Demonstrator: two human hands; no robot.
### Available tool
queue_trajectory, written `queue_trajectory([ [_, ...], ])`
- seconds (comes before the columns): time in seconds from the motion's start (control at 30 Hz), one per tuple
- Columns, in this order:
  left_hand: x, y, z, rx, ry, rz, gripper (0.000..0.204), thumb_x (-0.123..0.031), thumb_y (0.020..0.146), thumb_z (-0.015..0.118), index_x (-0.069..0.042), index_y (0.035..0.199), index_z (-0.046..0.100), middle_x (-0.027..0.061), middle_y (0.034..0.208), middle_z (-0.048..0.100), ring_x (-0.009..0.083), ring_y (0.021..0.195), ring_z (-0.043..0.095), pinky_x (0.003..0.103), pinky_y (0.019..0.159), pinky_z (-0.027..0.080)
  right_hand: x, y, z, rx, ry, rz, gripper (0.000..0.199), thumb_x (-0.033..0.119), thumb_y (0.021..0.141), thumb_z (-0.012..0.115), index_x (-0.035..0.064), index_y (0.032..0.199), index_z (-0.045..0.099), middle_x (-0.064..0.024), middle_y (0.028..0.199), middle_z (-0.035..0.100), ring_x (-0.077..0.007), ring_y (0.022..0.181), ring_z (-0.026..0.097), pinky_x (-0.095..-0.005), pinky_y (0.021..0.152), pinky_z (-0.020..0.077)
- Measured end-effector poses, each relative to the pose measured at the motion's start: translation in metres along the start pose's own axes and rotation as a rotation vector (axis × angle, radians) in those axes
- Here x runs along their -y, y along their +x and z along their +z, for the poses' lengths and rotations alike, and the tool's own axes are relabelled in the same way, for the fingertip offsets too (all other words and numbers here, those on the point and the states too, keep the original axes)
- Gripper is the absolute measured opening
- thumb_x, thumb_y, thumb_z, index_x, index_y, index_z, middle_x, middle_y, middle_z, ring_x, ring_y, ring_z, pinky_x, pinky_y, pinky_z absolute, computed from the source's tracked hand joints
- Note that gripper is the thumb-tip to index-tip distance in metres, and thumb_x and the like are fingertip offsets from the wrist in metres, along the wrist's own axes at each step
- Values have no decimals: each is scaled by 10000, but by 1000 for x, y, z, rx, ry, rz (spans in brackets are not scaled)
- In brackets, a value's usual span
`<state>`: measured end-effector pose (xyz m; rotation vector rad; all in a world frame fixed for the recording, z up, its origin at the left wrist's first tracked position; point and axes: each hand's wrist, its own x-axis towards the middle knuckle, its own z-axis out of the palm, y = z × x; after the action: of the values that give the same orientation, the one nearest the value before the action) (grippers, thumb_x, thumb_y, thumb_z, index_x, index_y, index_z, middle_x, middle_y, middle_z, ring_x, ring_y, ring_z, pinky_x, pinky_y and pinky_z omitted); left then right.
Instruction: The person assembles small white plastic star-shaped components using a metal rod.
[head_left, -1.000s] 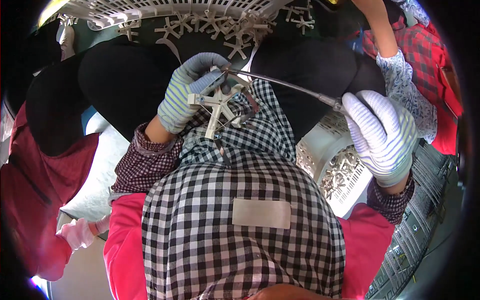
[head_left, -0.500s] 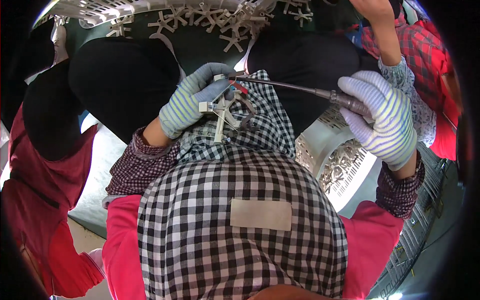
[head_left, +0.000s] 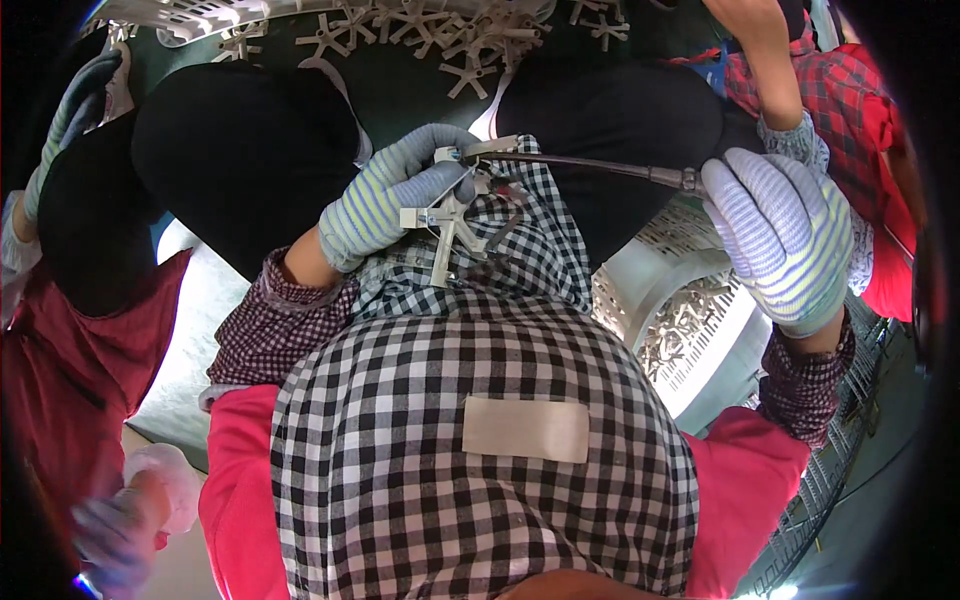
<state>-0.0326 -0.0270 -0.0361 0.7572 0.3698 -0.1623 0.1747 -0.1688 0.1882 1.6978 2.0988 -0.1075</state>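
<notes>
A gloved left hand [head_left: 385, 195] grips a pale cross-shaped plastic part [head_left: 447, 225] over the checked apron [head_left: 480, 400], now drawn nearer the body than a second ago; at three o'clock, the right hand [head_left: 785, 235] stays clenched on a slim rod tool [head_left: 590, 165], its tip at the part.

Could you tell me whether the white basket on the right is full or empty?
Partly filled: the white basket holds pale cross-shaped parts heaped on its bottom, well below the rim.
</notes>
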Motion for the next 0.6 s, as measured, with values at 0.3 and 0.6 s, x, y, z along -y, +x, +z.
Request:
queue_trajectory([
  [0.3, 9, 0, -13, 22, -17, 1, 354, -153, 922, 486, -7, 1233, 401, 36, 838, 553, 118, 866, 589, 228, 749, 488, 2, -11, 37, -137, 460, 197, 319, 141, 702, 688, 68, 1008, 632, -106, 895, 599, -268, 727, 600, -357, 607, 481],
  [0.6, -2, 1, -6, -5, 42, -32, 368, -190, 914, 518, 14, 1204, 417, 22, 809, 589, 115, 798, 598, 238, 732, 494, -8, -13, 47, -126, 236, 43, 471, 55, 652, 692, 51, 1108, 575, -97, 998, 560, -276, 848, 578, -355, 711, 472],
])
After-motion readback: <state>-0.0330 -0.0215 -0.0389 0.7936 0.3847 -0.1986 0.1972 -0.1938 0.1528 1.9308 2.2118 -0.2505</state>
